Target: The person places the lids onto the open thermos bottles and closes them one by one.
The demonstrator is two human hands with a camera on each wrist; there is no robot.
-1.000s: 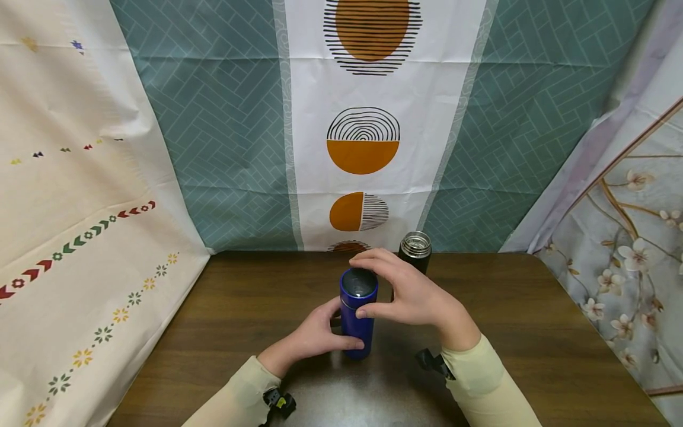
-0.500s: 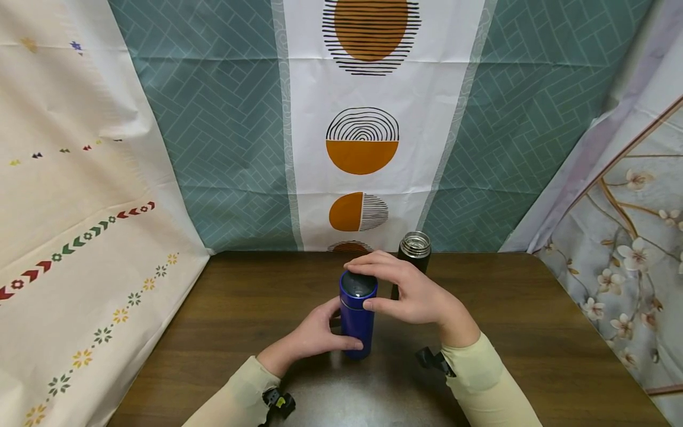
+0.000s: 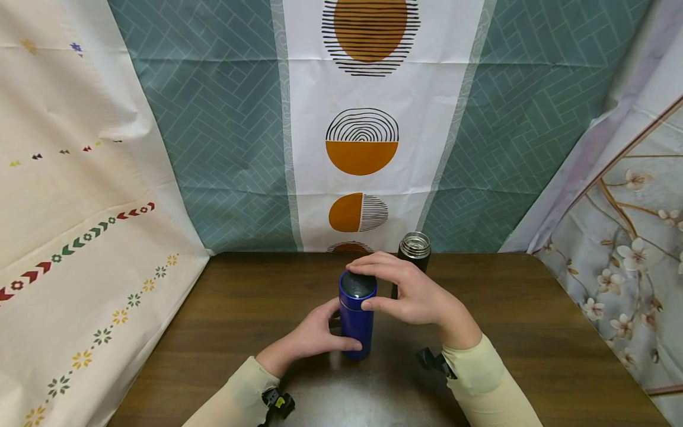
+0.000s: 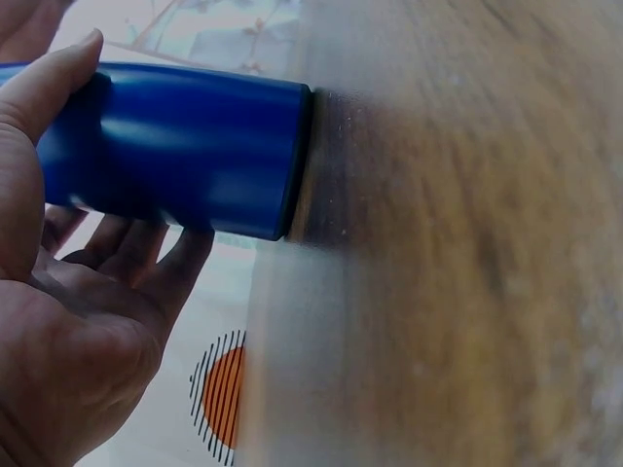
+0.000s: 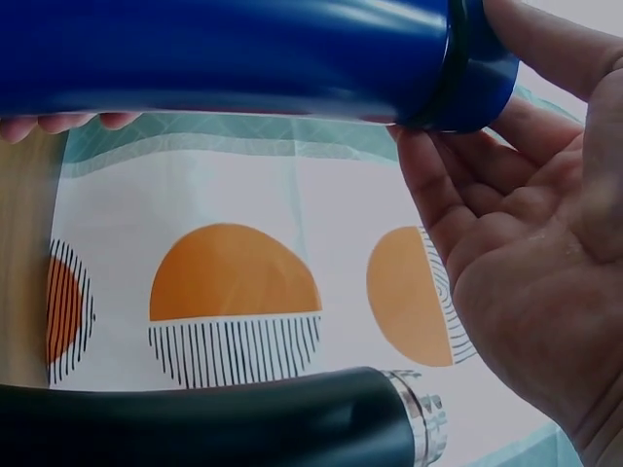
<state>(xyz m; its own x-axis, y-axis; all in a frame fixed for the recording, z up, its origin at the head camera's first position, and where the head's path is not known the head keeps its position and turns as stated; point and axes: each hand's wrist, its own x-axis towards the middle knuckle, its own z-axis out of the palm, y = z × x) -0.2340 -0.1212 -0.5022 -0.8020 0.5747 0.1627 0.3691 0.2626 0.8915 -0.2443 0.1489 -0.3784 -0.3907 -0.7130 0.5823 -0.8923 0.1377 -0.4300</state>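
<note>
A blue thermos flask with a dark-topped cap stands upright on the wooden table. My left hand grips its body low down, thumb in front and fingers round the far side. In the left wrist view the flask's base meets the tabletop. My right hand holds the cap from the right, thumb on the near side and fingers over the far edge. The right wrist view shows a dark band between the cap and the flask's body.
A black flask without a lid, its steel screw mouth showing, stands behind my right hand, partly hidden by it. A patterned cloth hangs along the table's back edge, with further cloths at both sides.
My right thumb and fingers have shifted a little round the cap, the thumb moving up and right. The left hand and the blue flask have stayed in place.
</note>
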